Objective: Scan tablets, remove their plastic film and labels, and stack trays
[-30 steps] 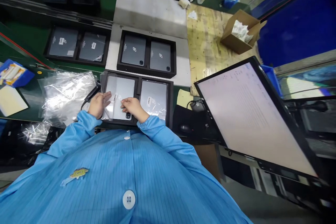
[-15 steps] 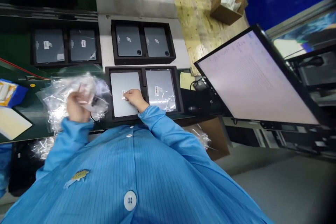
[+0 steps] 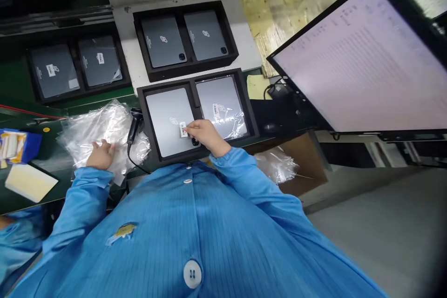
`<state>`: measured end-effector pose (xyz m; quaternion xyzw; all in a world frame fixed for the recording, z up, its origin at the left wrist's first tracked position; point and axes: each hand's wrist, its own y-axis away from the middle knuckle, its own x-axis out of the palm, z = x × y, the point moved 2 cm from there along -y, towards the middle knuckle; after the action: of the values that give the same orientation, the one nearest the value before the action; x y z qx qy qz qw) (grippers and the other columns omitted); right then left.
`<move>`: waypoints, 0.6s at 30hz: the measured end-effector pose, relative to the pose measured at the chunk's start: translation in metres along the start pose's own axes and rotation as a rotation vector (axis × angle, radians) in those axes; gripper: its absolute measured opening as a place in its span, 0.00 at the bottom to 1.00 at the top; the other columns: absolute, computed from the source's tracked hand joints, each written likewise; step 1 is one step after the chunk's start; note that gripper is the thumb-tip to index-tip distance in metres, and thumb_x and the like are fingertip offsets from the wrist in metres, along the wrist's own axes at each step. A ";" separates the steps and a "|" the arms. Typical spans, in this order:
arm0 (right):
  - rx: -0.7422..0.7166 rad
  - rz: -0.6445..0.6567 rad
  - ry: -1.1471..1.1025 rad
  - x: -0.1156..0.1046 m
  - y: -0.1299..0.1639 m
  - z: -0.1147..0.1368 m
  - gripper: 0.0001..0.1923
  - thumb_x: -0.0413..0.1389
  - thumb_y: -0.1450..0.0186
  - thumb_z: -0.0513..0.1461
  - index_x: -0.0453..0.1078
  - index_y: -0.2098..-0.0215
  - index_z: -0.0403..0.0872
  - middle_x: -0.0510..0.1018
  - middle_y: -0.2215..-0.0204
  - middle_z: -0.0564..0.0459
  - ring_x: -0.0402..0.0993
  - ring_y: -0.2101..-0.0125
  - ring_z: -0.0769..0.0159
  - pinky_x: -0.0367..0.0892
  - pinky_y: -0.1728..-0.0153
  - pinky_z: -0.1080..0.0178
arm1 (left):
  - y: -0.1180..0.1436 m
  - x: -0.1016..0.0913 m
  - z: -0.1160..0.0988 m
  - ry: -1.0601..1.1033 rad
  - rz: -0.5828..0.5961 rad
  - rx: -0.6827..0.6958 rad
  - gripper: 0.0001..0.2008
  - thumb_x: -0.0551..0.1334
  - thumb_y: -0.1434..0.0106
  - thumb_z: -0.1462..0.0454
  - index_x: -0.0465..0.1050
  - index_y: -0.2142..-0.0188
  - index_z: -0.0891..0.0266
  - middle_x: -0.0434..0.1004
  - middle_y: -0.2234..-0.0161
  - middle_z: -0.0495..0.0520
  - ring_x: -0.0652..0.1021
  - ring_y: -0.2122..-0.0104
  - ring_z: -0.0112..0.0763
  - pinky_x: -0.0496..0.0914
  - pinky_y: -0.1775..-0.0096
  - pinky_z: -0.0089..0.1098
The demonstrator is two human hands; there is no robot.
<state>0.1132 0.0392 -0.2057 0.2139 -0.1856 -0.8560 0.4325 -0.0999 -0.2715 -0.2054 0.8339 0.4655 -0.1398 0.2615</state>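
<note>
My right hand [image 3: 206, 135] pinches a small white label [image 3: 183, 129] over the grey back of a tablet [image 3: 165, 121], which lies in the left compartment of a black tray [image 3: 142, 116]. In the right compartment is a second tablet [image 3: 223, 98] in clear film, with a label on it. My left hand [image 3: 101, 154] rests on a heap of clear plastic bags [image 3: 94, 123], fingers apart. Beside it lies a black handheld scanner [image 3: 133, 126] with a cable.
Two more black trays [image 3: 153, 74] [image 3: 35, 95] hold tablets behind and at the left. A monitor [image 3: 356, 60] stands on the right, near a mouse [image 3: 271, 128] and a yellow note [image 3: 258, 87]. A blue box [image 3: 32, 145] is at far left. A cardboard box [image 3: 307, 163] sits below the table edge.
My left hand has come down onto the bags from a blurred motion above them, and the scanner now shows clearly. My right hand has shifted with the label toward the tablet's camera corner. The view has turned.
</note>
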 end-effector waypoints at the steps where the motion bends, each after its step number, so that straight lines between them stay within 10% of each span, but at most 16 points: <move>1: -0.012 -0.019 -0.012 -0.009 0.005 -0.003 0.14 0.70 0.42 0.46 0.76 0.76 0.46 0.74 0.83 0.57 0.66 0.82 0.71 0.61 0.80 0.68 | -0.006 0.004 -0.007 -0.027 -0.022 0.015 0.17 0.68 0.37 0.52 0.66 0.67 0.59 0.75 0.50 0.66 0.52 0.26 0.66 0.60 0.31 0.63; 11: -0.038 -0.328 0.053 -0.070 0.020 -0.015 0.19 0.68 0.41 0.53 0.76 0.75 0.47 0.73 0.84 0.55 0.64 0.83 0.69 0.58 0.80 0.65 | -0.017 0.185 -0.088 0.086 0.454 0.149 0.13 0.67 0.32 0.53 0.79 0.57 0.61 0.79 0.48 0.65 0.75 0.42 0.50 0.66 0.37 0.57; 18: -0.097 -0.232 0.585 -0.048 0.019 0.021 0.23 0.60 0.28 0.54 0.76 0.72 0.45 0.79 0.75 0.49 0.74 0.75 0.64 0.68 0.73 0.63 | -0.042 0.198 -0.134 0.121 0.686 0.286 0.13 0.63 0.30 0.54 0.79 0.65 0.60 0.80 0.59 0.61 0.77 0.45 0.48 0.64 0.36 0.54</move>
<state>0.1403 0.0713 -0.1688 0.4497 0.0132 -0.8097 0.3769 -0.0321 -0.0383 -0.2026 0.9762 0.1495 -0.0580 0.1462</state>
